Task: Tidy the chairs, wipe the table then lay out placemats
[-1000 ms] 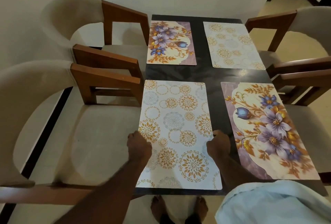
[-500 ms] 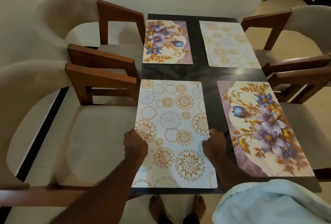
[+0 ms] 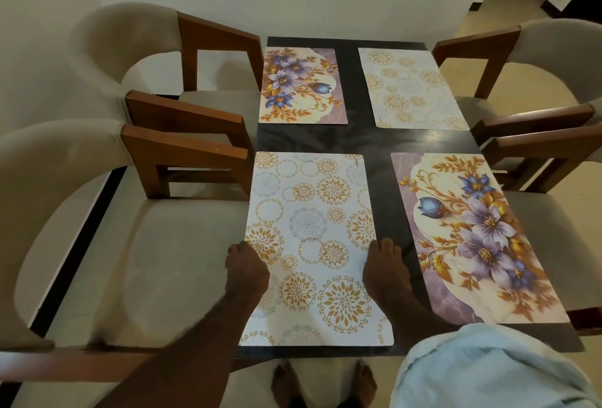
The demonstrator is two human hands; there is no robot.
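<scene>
Squaring up the white rectangular placemat with gold medallion print (image 3: 309, 228) looks to be the step in hand. It lies flat on the near left quarter of the dark glossy rectangular table (image 3: 368, 140), with its near short edge just inside the table's near rim. The left hand (image 3: 247, 269) curls its fingers over the mat's left long edge and the right hand (image 3: 384, 269) curls its fingers onto the right long edge, so both grip it at about the same level. Whether the thumbs tuck underneath is hidden. To do this well, I would slide the mat with both hands together, not lift one side, so it does not twist. The purple-and-cream floral placemat (image 3: 472, 238) beside it is the guide: keep the dark strip between the two even along its length and the far short edges level. The mat's left edge sits at or just past the table's rim, next to the beige upholstered chair with wooden arms (image 3: 163, 261); I cannot tell which, so a small nudge rightward seems wise. Use light pressure, since a thin mat probably skids on a polished top.
</scene>
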